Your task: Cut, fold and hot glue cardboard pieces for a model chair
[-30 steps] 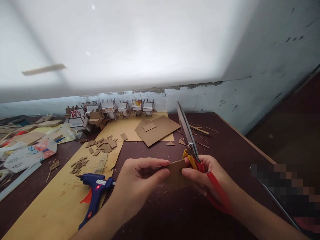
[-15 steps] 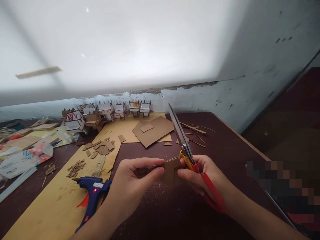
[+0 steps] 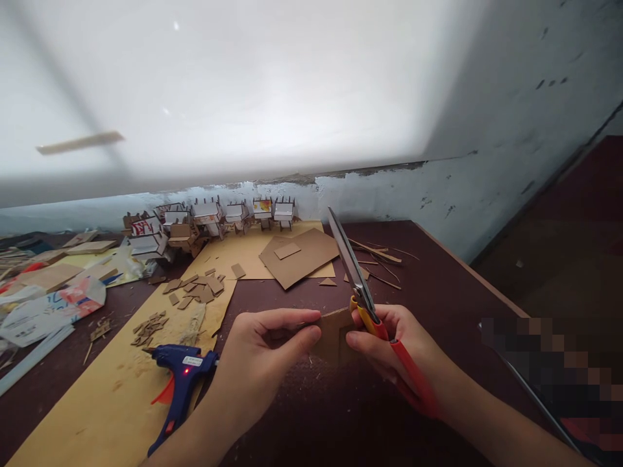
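- The left hand (image 3: 275, 353) was narrowed to a pinch on the left end of the card (image 3: 333, 329), probably because so thin a piece needed only a fingertip grip
- The right hand (image 3: 395, 344) did double duty: its thumb held the card's right end while the same hand carried the scissors (image 3: 359, 280), which seemed to spare laying the tool down
- The scissors pointed up and away, blades close together, so the tips likely sat clear of both hands
- The card was held between the two hands, over the near part of the bench (image 3: 302, 441), where both could steady it
- The glue gun (image 3: 182, 376) lay on its side on the yellow sheet (image 3: 97, 402), beside the left forearm; its nozzle faced away from the hands, perhaps for safety, as its red light was lit, and the sheet probably shielded the bench from drips
- Small bits (image 3: 197, 289) lay heaped on the sheet, apparently for easy reach
- The board (image 3: 316, 251) lay farther back with a small rectangle (image 3: 287, 251) on top, and thin strips (image 3: 378, 250) lay to its right, like offcuts pushed aside
- The models (image 3: 285, 211) stood grouped near the wall (image 3: 370, 198), seemingly parked well apart from the handwork
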Tool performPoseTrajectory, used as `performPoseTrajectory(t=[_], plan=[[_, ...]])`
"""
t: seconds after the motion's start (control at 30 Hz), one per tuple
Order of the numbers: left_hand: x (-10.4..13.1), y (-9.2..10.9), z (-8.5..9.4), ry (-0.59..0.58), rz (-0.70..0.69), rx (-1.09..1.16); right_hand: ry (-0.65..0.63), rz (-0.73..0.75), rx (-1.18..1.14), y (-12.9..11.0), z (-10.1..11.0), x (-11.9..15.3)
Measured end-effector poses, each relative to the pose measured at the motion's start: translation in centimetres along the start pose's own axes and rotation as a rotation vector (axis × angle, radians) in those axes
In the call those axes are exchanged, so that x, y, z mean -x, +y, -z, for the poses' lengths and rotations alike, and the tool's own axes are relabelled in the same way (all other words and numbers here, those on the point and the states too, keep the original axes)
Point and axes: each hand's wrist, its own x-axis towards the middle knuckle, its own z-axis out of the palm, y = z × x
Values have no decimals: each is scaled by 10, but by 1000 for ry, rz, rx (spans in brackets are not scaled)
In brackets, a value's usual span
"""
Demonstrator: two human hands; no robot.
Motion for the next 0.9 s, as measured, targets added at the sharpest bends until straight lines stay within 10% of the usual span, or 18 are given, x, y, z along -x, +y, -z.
performPoseTrajectory(t=[0.9], plan=[[6, 3, 0, -253, 60, 90, 20, -46, -130, -6, -4, 2]])
